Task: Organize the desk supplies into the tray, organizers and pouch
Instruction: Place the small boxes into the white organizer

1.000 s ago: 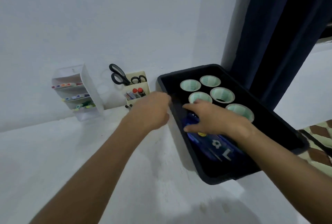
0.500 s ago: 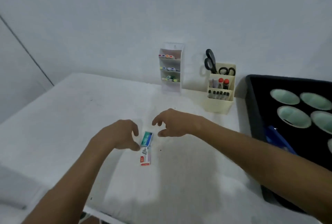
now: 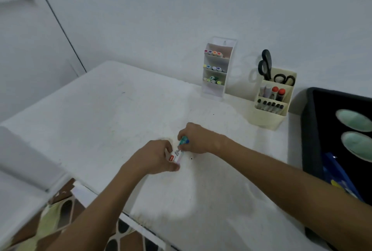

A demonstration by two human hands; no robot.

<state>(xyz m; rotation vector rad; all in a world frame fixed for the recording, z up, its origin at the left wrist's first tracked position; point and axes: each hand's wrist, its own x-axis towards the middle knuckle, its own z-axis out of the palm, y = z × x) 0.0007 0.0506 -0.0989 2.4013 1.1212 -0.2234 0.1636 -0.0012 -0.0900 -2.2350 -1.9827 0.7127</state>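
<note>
Two small boxes lie on the white desk (image 3: 124, 113) near its middle. My left hand (image 3: 155, 157) pinches the white and red box (image 3: 175, 156). Just right of it, my right hand (image 3: 198, 140) grips the teal and blue box (image 3: 183, 141). The two boxes touch end to end. A black tray (image 3: 311, 130) at the right edge holds pale green tape rolls (image 3: 352, 120) and a blue pouch (image 3: 338, 176). A clear tiered organizer (image 3: 216, 69) with markers and a cream organizer (image 3: 270, 99) with scissors and pens stand at the back.
The wall runs close behind the organizers. The desk's front edge lies just below my left forearm, with patterned floor (image 3: 60, 218) beneath it. A grey surface (image 3: 24, 162) sits at the left.
My view swung left from the tray to the desk's middle. Both hands left the tray and pouch, came down on the two small boxes, and now hold one each.
</note>
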